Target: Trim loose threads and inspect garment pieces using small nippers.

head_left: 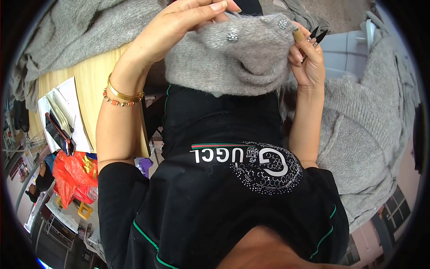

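Both hands (309,62) pinch grey knitwear (210,65) before a black shirt (197,201) with white lettering (219,155).

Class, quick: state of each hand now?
Left hand: at gray knit; grip hidden, can't tell.
Right hand: closed, holding the gray knit and dark pointed tool.

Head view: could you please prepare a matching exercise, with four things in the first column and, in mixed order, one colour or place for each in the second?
Column one
1. knitted piece
2. bracelets
3. plastic bag
4. pointed tool

Column two
A. red, crumpled
B. black tips, at the right hand
C. grey, between the left hand and right hand
D. around the left forearm

Pairs: 1-C; 2-D; 3-A; 4-B
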Demonstrator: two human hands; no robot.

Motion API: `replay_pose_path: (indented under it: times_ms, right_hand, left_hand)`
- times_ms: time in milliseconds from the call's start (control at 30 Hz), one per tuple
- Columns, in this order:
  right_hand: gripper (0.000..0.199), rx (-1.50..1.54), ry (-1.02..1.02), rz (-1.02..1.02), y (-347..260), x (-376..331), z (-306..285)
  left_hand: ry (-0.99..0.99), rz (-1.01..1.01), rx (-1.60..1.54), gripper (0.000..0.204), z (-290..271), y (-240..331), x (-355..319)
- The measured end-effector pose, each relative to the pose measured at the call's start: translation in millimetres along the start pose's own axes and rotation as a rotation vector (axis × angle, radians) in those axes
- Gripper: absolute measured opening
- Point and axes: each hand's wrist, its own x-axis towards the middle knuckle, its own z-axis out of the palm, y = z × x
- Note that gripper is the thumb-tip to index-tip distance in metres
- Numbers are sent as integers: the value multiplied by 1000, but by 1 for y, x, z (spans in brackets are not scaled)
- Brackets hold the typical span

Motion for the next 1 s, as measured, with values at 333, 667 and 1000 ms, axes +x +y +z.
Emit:
replay_pose_path:
  times_ms: [333,667,1000]
  right_hand:
    - [43,28,56,11,2,1,-11]
    - [45,0,-19,17,1,-2,-13]
    - [36,-814,-114,-96,-7,-12,49]
  left_hand:
    - [-196,116,-86,37,3,-1,-1]
    - [-33,-86,227,19,8,2,-3]
    - [140,163,284,9,24,7,-6]
